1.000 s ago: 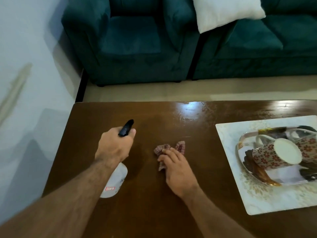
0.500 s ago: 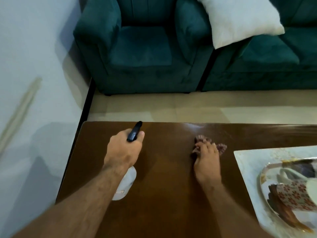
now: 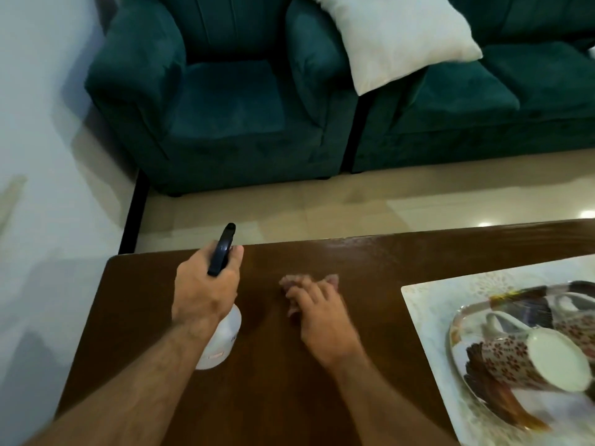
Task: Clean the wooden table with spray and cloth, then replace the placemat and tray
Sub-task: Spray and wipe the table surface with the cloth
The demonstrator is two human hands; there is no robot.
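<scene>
My left hand (image 3: pixel 206 289) grips a white spray bottle (image 3: pixel 223 336) with a dark trigger head, held just above the left part of the dark wooden table (image 3: pixel 264 397). My right hand (image 3: pixel 318 313) presses a small reddish patterned cloth (image 3: pixel 291 281) flat onto the tabletop, a little right of the bottle; most of the cloth is hidden under the fingers. On the right lies a white patterned placemat (image 3: pixel 428 304), and on it an oval tray (image 3: pixel 463 320) carrying patterned mugs (image 3: pixel 521 358).
A teal armchair (image 3: pixel 225 104) and teal sofa (image 3: pixel 483 101) with a white pillow (image 3: pixel 396 37) stand beyond the table across a strip of beige floor. A pale wall (image 3: pixel 42 156) runs along the left side.
My right hand slid the cloth from the table's middle toward the far edge, then back left and slightly nearer. The left hand kept hold of the spray bottle. The view tilted upward.
</scene>
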